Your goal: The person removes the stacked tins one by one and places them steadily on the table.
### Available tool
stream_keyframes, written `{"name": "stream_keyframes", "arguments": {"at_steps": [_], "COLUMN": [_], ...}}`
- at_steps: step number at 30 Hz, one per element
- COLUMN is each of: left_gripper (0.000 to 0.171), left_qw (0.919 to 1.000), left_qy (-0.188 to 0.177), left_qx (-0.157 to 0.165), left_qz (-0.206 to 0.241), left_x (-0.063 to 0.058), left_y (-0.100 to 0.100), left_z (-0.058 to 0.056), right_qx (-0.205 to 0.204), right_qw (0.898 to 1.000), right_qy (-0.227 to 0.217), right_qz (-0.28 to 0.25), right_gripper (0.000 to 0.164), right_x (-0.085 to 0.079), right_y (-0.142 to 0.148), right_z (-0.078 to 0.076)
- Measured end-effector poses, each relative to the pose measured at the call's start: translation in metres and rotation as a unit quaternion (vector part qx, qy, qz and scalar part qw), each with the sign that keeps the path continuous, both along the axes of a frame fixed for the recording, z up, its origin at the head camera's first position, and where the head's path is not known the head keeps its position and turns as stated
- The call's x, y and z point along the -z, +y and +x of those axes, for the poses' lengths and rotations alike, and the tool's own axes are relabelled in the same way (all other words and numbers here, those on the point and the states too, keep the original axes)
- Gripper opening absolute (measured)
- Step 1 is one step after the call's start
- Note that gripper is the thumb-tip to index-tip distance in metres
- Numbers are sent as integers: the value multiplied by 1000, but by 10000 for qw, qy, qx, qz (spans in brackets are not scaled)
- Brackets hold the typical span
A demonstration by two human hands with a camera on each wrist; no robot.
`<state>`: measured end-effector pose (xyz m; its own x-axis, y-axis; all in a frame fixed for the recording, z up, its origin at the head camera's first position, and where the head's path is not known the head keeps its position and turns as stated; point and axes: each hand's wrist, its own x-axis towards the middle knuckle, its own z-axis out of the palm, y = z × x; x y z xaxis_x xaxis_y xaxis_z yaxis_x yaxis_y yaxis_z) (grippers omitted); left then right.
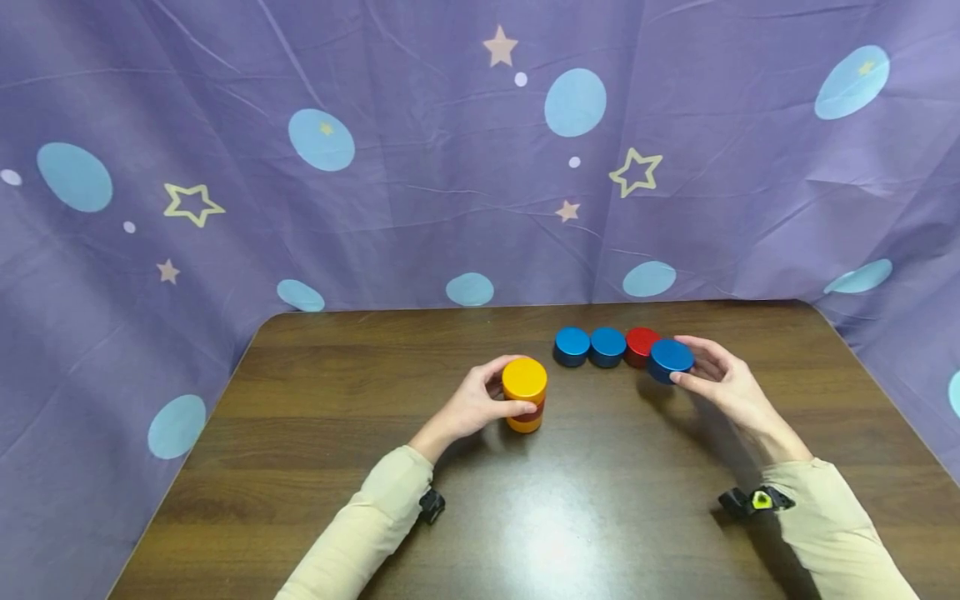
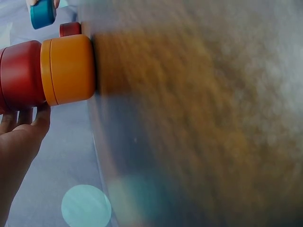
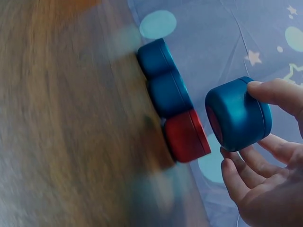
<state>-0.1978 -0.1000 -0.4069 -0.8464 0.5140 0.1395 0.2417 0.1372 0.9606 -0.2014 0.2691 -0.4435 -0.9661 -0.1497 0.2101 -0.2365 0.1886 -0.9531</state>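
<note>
My left hand [image 1: 474, 403] grips a short stack of round lidded tins around its upper part. An orange-yellow tin [image 1: 524, 377] is on top, a red tin [image 2: 21, 73] in the middle and an orange tin [image 2: 71, 69] at the bottom, at or very near the tabletop. My right hand [image 1: 733, 392] pinches a blue tin [image 3: 236, 113] between thumb and fingers, held above the table. Just left of it, a red tin [image 3: 187, 135] ends a row with two more blue tins [image 1: 572, 345], all standing upright and close together.
The brown wooden table [image 1: 337, 375] backs onto a purple curtain [image 1: 420, 208] with stars and dots. Bright glare lies on the table's front middle. Black straps sit at both wrists, over or beside the pale sleeves [image 1: 375, 517].
</note>
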Motion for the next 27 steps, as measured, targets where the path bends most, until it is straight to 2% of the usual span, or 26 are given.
{"name": "stream_keyframes", "arguments": {"at_steps": [6,8,17,27], "left_gripper": [56,57,57,57], "left_qw": [10000,10000,10000,10000], "left_qy": [-3,-8,-25,6], "left_qx": [8,6,17,4], "left_qz": [-21,-22,-57,16], "left_x": [-1,-1,-1,0], "left_y": [1,1,0,1], "left_z": [0,0,0,0], "right_qx": [61,130,581,773], "right_qw": [9992,9992,9977,9923], "right_qy": [-64,-75,-136,-360], "right_qz": [-386,-357,327,900], "right_gripper": [50,48,50,59], "right_x": [5,6,14,21], "right_y": [9,11,21,22], "right_z": [-5,-7,-18,-29]}}
